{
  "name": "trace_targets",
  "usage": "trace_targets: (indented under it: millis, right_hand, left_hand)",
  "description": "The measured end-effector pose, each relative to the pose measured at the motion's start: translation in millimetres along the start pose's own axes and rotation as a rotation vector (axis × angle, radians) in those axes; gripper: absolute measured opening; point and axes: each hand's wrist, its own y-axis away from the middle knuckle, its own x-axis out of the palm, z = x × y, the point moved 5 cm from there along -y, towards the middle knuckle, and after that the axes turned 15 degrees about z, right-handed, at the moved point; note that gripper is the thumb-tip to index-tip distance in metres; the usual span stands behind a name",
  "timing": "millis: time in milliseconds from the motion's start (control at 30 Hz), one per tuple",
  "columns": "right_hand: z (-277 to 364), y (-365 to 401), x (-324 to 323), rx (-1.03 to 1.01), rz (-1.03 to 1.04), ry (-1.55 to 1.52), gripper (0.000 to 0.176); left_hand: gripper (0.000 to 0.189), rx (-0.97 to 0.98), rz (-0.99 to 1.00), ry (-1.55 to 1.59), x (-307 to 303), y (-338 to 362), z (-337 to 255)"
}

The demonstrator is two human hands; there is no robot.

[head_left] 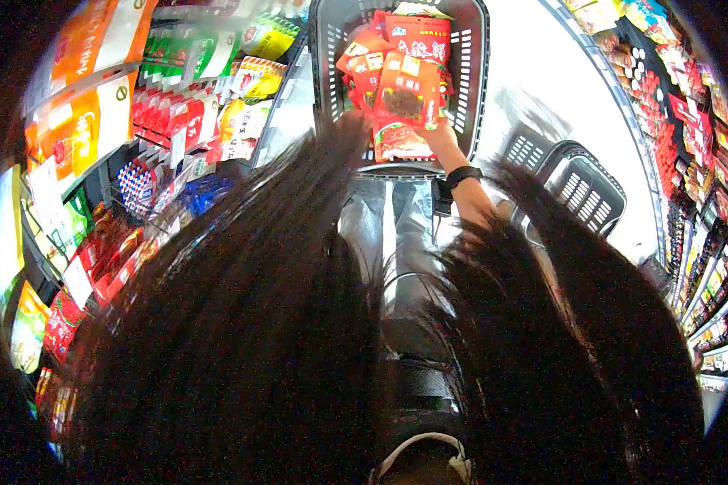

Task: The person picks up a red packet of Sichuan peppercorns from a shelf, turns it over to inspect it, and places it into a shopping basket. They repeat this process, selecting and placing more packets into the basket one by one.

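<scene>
My right hand, with a dark watch on the wrist, reaches into a dark plastic shopping basket. Its fingers are closed on the lower right corner of a red seasoning packet, which has a window showing dark brown contents. Other red packets lie under and around it in the basket. One more red packet rests at the near end. Long dark hair hangs across much of the view, and my left hand cannot be made out behind it.
A second dark basket stands on the white floor to the right. Shelves of hanging bags, among them an orange and white bag, rise close on the left. More packed goods line the right side.
</scene>
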Motion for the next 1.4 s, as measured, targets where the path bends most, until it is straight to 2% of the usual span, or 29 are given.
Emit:
trace_targets:
  millis: [67, 100, 133, 200, 267, 300, 333, 367, 400, 500, 567, 600, 633, 667, 700, 733, 767, 800, 833, 867, 900, 1000, 1133, 1233, 1400]
  right_hand:
    - [10.9, 19.8, -10.9, 0.061, 0.054, -0.083, 0.067]
    - [22.9, 27.6, 0.4, 0.038, 0.132, -0.173, 0.067]
    - [22.1, 39.2, -0.6, 0.033, 0.194, -0.252, 0.066]
    - [-0.2, 21.3, 4.6, -0.026, 0.181, -0.211, 0.063]
    - [-13.8, 10.2, 10.9, -0.031, 0.153, -0.103, 0.061]
    - [-21.3, 6.8, 13.7, -0.005, 0.13, -0.012, 0.061]
    - [-20.9, 5.1, 14.7, -0.094, 0.042, 0.184, 0.057]
    - [-24.8, 4.8, 16.6, -0.118, 0.072, 0.188, 0.056]
    - [-27.8, 7.0, 15.3, -0.142, 0.1, 0.192, 0.054]
    - [-25.6, 16.9, 8.4, -0.231, 0.155, 0.271, 0.048]
    - [2.1, 66.2, -10.3, -0.28, 0.188, 0.283, 0.046]
    - [8.6, 79.7, -16.8, -0.309, 0.17, 0.292, 0.043]
    - [11.5, 92.3, -22.9, -0.339, 0.152, 0.301, 0.039]
    - [16.3, 107.9, -28.4, -0.462, 0.132, 0.165, 0.038]
    - [21.1, 125.1, -36.0, -0.589, 0.134, 0.025, 0.037]
    - [24.2, 130.1, -41.2, -0.485, 0.14, 0.145, 0.036]
    - [28.0, 135.0, -49.5, -0.38, 0.148, 0.263, 0.035]
    - [40.8, 154.0, -58.4, -0.445, 0.117, 0.27, 0.035]
    - [50.3, 175.2, -65.2, -0.506, 0.089, 0.277, 0.036]
    - [52.5, 188.0, -70.2, -0.56, 0.124, 0.216, 0.035]
    - [60.7, 207.0, -76.2, -0.555, 0.108, 0.194, 0.033]
    - [81.6, 250.3, -88.6, -0.712, 0.014, 0.192, 0.028]
    - [113.8, 302.3, -93.2, -0.851, 0.048, 0.218, 0.025]
    - [139.8, 335.7, -89.0, -0.912, 0.068, 0.377, 0.027]
    - [185.7, 395.0, -69.2, -1.106, 0.173, 0.494, 0.026]
  left_hand:
    - [0.044, -0.08, 0.002, -0.11, 0.6, 3.4, 1.8]
    - [0.032, -0.159, -0.047, -0.102, -10.7, 15.5, 3.9]
    - [0.025, -0.137, -0.004, 0.0, -8.5, 20.2, 8.9]
    - [0.013, -0.068, 0.126, 0.227, -5.0, 17.9, 27.9]
    - [0.003, -0.1, 0.024, 0.223, -11.3, -2.9, 60.2]
    - [0.009, -0.115, -0.019, 0.226, 0.2, 4.6, 47.6]
    - [0.008, -0.02, 0.138, 0.283, 7.0, 22.6, 32.3]
    - [0.023, 0.065, 0.301, 0.351, 13.1, 42.3, 17.8]
    - [0.025, 0.217, 0.5, 0.537, 16.5, 44.9, 20.7]
    - [0.034, 0.388, 0.556, 0.53, 9.9, 60.5, 25.8]
    - [0.035, 0.22, 0.144, 0.332, 16.1, 98.4, 9.8]
    - [0.037, 0.337, 0.398, 0.427, -10.6, 73.9, 47.2]
    - [0.038, 0.338, 0.352, 0.387, -19.0, 88.4, 45.5]
    - [0.039, 0.361, 0.328, 0.333, -29.4, 96.7, 38.1]
    - [0.04, 0.374, 0.286, 0.285, -30.8, 112.2, 30.7]
    - [0.041, 0.388, 0.24, 0.237, -28.6, 127.8, 25.6]
    - [0.043, 0.413, 0.198, 0.128, 1.9, 171.1, -12.7]
    - [0.046, 0.434, 0.152, 0.02, 35.6, 217.8, -55.9]
    - [0.046, 0.444, 0.12, 0.11, 3.3, 200.9, -20.8]
    - [0.036, 0.396, -0.051, 0.239, 25.3, 236.3, -44.2]
    - [0.033, 0.382, -0.094, 0.218, 28.7, 248.4, -41.9]
    - [0.031, 0.372, -0.256, 0.13, 63.4, 319.1, -61.8]
    - [0.029, 0.548, -0.353, 0.095, 90.5, 389.9, -55.8]
    - [0.029, 0.592, -0.486, 0.095, 106.2, 440.5, -41.2]
    - [0.027, 0.708, -0.769, 0.059, 116.1, 514.0, 17.7]
